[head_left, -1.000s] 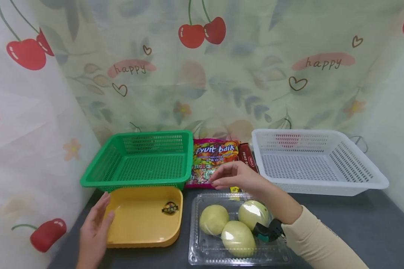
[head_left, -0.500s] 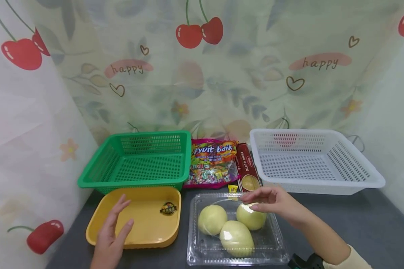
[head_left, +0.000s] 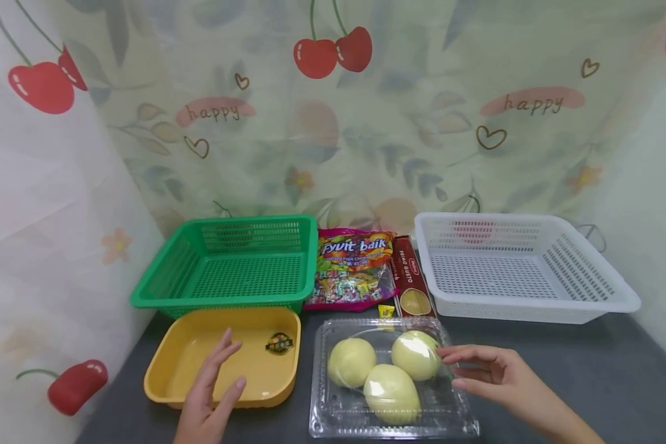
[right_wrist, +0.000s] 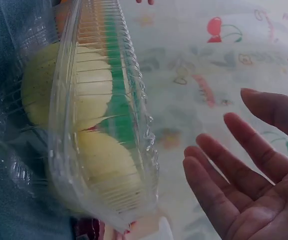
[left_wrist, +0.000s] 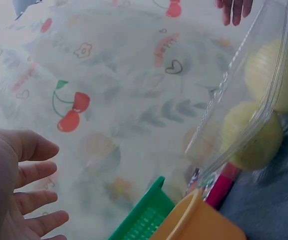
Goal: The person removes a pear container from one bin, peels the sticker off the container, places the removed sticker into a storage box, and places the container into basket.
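A clear plastic clamshell box (head_left: 333,425) lies closed on the dark table, with three round pale yellow-green fruits (head_left: 391,394) inside. My right hand (head_left: 491,376) hovers at the box's right side, fingers spread and pointing left, holding nothing. In the right wrist view its palm (right_wrist: 258,200) faces the box wall. My left hand (head_left: 208,394) is over the front right part of the yellow tray (head_left: 222,357), fingers apart and bare. The left wrist view also shows this hand (left_wrist: 24,190) with relaxed fingers and nothing in them.
Behind the tray stands a green basket (head_left: 144,301); a white basket (head_left: 538,313) is at the back right. Between them lie a candy bag (head_left: 355,265), a dark red packet (head_left: 411,277) and a small yellow wrapped candy (head_left: 385,311). A patterned cloth (head_left: 333,154) walls the back.
My right hand has moved from above the candy bag, over the box, down to its right side. My left hand has moved right across the tray's front.
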Tool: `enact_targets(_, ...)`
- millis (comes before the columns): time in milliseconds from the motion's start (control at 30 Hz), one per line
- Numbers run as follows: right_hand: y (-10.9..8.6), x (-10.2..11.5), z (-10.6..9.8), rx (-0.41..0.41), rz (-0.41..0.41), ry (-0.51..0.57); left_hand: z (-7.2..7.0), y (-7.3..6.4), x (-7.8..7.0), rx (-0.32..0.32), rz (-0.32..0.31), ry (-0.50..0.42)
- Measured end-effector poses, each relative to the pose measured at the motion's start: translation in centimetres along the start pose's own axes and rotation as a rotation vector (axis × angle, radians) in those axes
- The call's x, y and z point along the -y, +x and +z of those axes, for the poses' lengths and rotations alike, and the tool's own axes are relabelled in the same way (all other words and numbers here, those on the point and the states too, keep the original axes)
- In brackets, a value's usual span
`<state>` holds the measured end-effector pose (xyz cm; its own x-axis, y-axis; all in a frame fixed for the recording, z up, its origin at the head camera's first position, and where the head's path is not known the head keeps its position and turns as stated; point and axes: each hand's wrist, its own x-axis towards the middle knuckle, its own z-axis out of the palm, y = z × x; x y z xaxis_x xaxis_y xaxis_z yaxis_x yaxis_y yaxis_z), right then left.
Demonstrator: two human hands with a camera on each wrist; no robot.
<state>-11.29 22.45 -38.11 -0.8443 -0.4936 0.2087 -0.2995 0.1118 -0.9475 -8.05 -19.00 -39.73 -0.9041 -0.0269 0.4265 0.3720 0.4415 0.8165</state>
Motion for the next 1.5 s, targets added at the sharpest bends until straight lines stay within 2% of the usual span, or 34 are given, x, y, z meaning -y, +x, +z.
enact_targets(100, -1.1, -0.3, 0.3, -0.090, 0.031, -0.093, 0.7, -0.3, -0.5, 0.009, -0.044, -0.005)
enact_targets(267, -2.0, -1.0, 1.1, -0.260, 0.118, -0.251, 1.8, -0.7, -1.0, -0.017, -0.148, 0.010)
enact_targets(367, -2.3, -1.4, 1.6, -0.327, 0.097, -0.316, 2.4, -1.0, -1.2, -0.032, -0.164, -0.004)
enact_targets(500, -2.5, -2.2, 2.2, -0.342, 0.003, -0.339, 3.5, -1.4, -1.6, -0.034, -0.150, -0.005)
enact_targets(667, -3.1, -3.3, 2.9, -0.386, -0.004, -0.319, 5.0, -1.9, -2.1, -0.007, -0.154, -0.001)
enact_targets(733, -3.4, -3.9, 3.1, -0.417, -0.005, -0.310, 5.5, -1.9, -2.3, 0.020, -0.171, -0.010)
enact_targets(833, -3.9, -4.8, 3.4, -0.438, -0.066, -0.266, 5.9, -1.8, -2.5, 0.083, -0.221, -0.013)
enact_targets(967, -4.2, -5.8, 3.6, -0.422, -0.125, -0.229, 6.3, -1.9, -2.5, 0.133, -0.236, -0.013)
enact_targets(1033, -4.2, -6.2, 3.8, -0.423, -0.113, -0.223, 6.6, -2.0, -2.3, 0.121, -0.200, -0.019)
enact_targets(1133, -4.1, -6.4, 4.0, -0.431, -0.057, -0.223, 6.9, -2.4, -2.1, 0.112, -0.183, -0.026)
enact_targets(1300, -3.8, -6.1, 4.8, -0.426, 0.042, -0.264, 7.5, -2.9, -1.8, 0.130, -0.177, -0.148)
enact_targets(1367, -3.8, -5.9, 5.0, -0.423, 0.061, -0.273, 7.8, -3.0, -1.8, 0.140, -0.194, -0.202)
enact_targets(1433, -3.7, -5.7, 5.4, -0.423, 0.061, -0.266, 8.1, -3.0, -1.8, 0.154, -0.253, -0.237)
enact_targets(1500, -3.5, -5.6, 5.7, -0.413, 0.025, -0.255, 8.4, -3.1, -1.9, 0.160, -0.301, -0.256)
